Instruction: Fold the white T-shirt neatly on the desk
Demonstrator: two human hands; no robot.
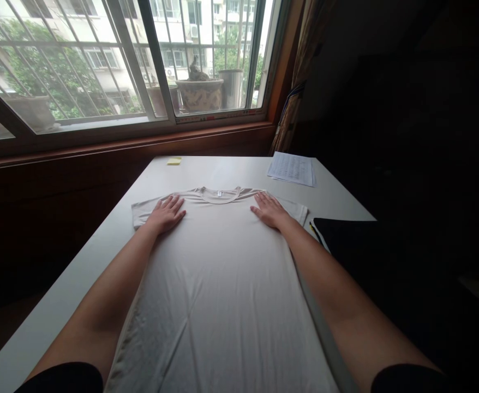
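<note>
T-shirt [227, 251], pale and laid out flat, runs from the middle of the frame down to its bottom edge on the white desk [231, 170], collar [220, 200] toward the window. The left hand [167, 213] and right hand [269, 209] press palm-down near the shoulders, fingers slightly apart, so neither grip pinches anything. If one palm drags harder than the other, the collar would likely skew and the cloth pull crooked. Long creases at lower centre could set in if they are pressed over rather than eased out. The hem is out of view; should it hang off the desk, its weight might tug the shirt down. At right, a dark flat thing [348, 240] sits near the right forearm, so a wide elbow swing could nudge it.
</note>
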